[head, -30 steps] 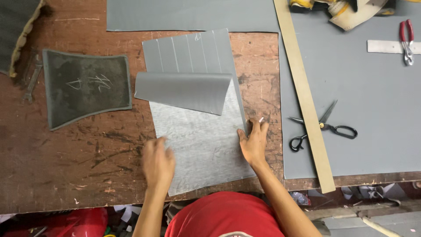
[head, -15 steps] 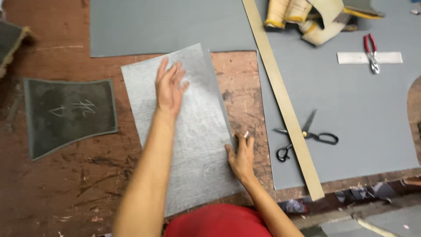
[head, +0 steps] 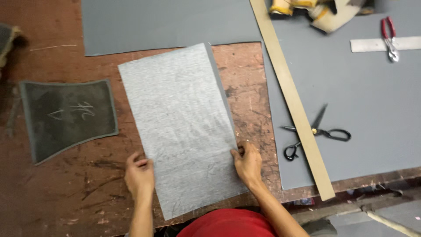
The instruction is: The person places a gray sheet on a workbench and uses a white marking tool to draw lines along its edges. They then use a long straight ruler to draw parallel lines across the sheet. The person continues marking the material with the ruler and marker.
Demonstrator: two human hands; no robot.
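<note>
A light grey rectangular sheet of fabric-backed material lies flat on the worn brown workbench, tilted slightly to the left. A thin darker grey edge shows along its right side. My left hand pinches the sheet's lower left edge with curled fingers. My right hand grips the lower right edge, thumb on top. Both forearms reach in from the bottom, above a red shirt.
A dark grey shaped panel with chalk marks lies at the left. Large grey sheets cover the right and back. A long tan strip runs diagonally over black scissors. Red-handled pliers rest on a metal ruler.
The folded-over top of the sheet has been laid flat. My left hand smoothed up over it, then came back to the lower left edge. My right hand stayed at the lower right edge.
</note>
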